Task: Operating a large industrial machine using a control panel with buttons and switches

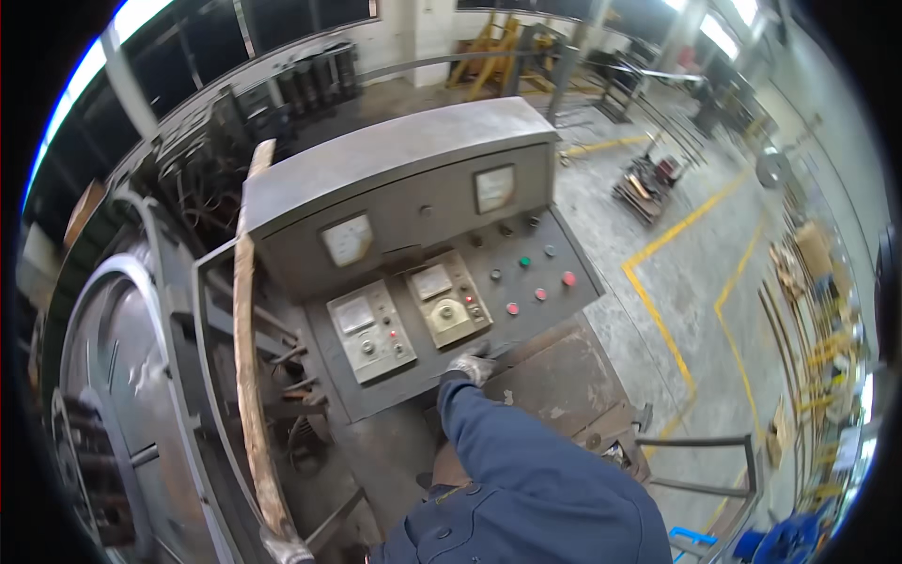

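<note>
A long, worn wooden pole [246, 348] slants up along the left side of a grey control console [395, 399]. Closed around its lower end is my left hand [285, 547], in a pale glove and partly cut off by the lower edge. My right hand [473, 365], also gloved, reaches to the console's front edge, just below a gold-coloured control module [448, 299] with a meter and a knob. Its fingers are too small and blurred to make out. Beside that module sits a silver control module [371, 331] with a similar meter and knob.
Two square gauges, one the left gauge [348, 241], face me from the console's upright panel. Red buttons [568, 279] and a green button [525, 262] sit on its right. A large round metal machine part [136, 376] stands left. A metal-framed chair [705, 461] is at lower right.
</note>
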Demonstrator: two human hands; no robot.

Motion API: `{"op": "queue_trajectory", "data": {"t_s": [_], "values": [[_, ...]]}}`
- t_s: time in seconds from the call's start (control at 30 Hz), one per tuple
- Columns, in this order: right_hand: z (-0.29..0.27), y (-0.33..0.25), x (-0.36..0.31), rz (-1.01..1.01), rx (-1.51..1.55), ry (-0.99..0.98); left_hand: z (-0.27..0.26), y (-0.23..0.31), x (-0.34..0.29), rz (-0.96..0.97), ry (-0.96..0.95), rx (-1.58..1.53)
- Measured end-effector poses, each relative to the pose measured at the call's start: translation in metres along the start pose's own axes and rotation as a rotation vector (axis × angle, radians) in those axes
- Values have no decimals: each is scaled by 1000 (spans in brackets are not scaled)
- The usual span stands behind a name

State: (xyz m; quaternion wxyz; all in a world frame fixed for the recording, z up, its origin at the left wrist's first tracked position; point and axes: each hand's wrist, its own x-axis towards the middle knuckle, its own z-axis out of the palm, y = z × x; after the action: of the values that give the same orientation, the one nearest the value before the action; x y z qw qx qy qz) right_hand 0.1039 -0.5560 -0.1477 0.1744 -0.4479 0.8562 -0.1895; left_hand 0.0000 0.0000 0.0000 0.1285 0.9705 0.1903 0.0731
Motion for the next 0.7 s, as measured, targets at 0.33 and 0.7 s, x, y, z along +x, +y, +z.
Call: {"op": "queue_trajectory", "data": {"t_s": [0.33,0.7], "values": [[2,8,-5,83,187,-249,-4,-46,22,113,-80,145],[-36,6,7,28,151,-521,9,95,105,217,-82,-321]]}}
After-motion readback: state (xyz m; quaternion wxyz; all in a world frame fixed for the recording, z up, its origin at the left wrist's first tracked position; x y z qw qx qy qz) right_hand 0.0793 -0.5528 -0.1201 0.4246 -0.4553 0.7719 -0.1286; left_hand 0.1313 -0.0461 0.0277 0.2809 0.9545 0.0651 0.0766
